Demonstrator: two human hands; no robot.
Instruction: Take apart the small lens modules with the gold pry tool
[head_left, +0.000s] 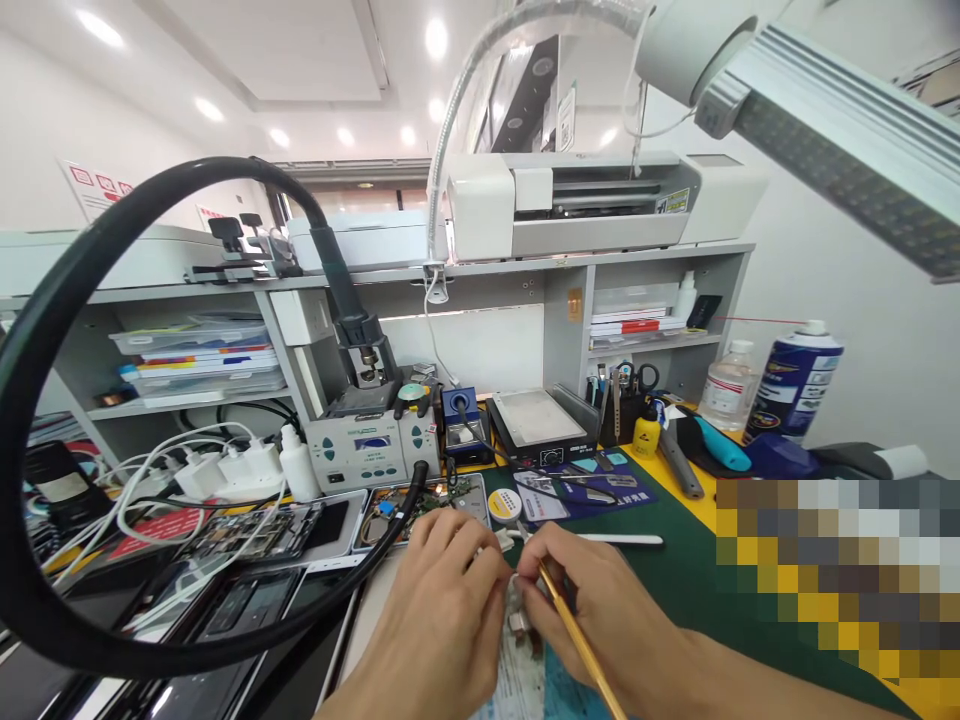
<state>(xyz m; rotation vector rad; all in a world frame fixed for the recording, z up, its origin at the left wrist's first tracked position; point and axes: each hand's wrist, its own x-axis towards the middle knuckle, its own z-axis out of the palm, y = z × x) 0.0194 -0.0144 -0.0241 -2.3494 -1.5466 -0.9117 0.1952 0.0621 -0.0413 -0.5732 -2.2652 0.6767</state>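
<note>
My right hand [592, 600] is closed around a slim gold-coloured handle [576, 628], held like a pen and slanting toward me. The tool's working end is largely hidden among the fingers, so its exact kind is unclear. My left hand [454, 595] is beside it, fingers bent and pressed together. Its fingertips meet those of the right hand at a small pale piece [514, 578], mostly covered. Below the fingertips, a small brownish metallic piece [529, 637] lies on a printed sheet [517, 690]. Just beyond the hands is a round tin [505, 505].
A thick black hose [19, 500] loops across the left side from the hot-air station [367, 450]. Opened phones [262, 535] and an open tray of circuit boards [450, 495] lie left. A white stylus-like stick [619, 540] rests on the green mat [720, 620]. A lamp [840, 130] hangs overhead.
</note>
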